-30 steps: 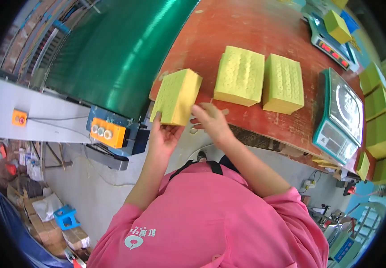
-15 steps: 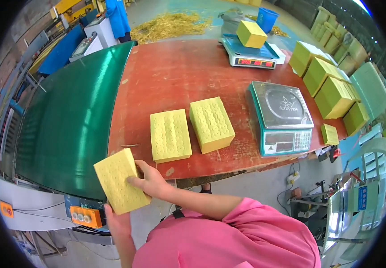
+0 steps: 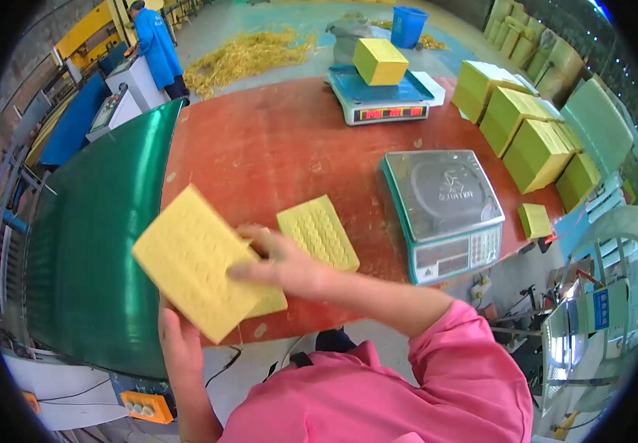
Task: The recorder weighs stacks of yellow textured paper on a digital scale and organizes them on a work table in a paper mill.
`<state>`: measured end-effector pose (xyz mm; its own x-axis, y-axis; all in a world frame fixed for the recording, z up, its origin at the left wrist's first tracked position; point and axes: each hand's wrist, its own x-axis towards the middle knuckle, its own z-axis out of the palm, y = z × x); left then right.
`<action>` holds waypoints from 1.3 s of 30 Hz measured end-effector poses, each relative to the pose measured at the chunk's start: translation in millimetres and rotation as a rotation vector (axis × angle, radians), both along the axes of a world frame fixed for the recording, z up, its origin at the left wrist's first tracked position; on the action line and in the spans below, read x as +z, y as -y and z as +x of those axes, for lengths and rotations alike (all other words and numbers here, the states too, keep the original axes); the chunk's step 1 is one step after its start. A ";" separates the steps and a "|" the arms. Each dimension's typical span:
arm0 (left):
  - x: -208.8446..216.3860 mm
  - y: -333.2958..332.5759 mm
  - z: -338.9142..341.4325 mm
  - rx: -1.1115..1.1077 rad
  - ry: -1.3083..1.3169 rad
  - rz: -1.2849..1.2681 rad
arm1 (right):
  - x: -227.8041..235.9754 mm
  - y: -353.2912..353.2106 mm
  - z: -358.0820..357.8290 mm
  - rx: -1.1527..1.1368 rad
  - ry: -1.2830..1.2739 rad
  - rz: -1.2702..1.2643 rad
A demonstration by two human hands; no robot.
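A thick stack of yellow paper (image 3: 189,258), marked with rows of coin-like rings, is tilted above the table's near left corner. My right hand (image 3: 278,262) grips its right edge, thumb across the top face. Around the lower left edge is my left hand (image 3: 181,343), its fingers partly hidden beneath. A second paper stack (image 3: 271,303) lies on the table, mostly covered by the held one and my right hand. Just right of it sits a third ringed stack (image 3: 319,230), partly behind my right forearm.
A scale (image 3: 444,199) stands right on the red table (image 3: 237,140); a farther scale (image 3: 385,111) bears a yellow block (image 3: 380,60). Several yellow stacks (image 3: 537,151) line the right edge. A green curved surface (image 3: 97,244) adjoins at left. A person in blue (image 3: 156,48) stands far left.
Both hands have raised the held stack up and slightly left, over the table's edge, so that it now covers part of the nearer stack. My view has shifted, and the person in blue shows more fully.
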<state>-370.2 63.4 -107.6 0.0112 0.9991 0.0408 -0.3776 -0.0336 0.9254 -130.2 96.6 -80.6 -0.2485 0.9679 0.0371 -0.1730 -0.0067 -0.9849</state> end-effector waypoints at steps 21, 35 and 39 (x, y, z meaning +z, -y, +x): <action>-173.4 4.0 -3.6 0.528 -1.774 0.045 | -142.6 -454.6 276.0 -0.542 0.207 -0.432; -183.3 8.1 -15.6 0.622 -1.612 0.126 | -10.7 -264.9 192.4 -0.237 1.091 0.534; -166.5 13.2 -12.6 0.550 -1.616 0.112 | 13.7 -121.0 204.1 -0.204 0.939 0.756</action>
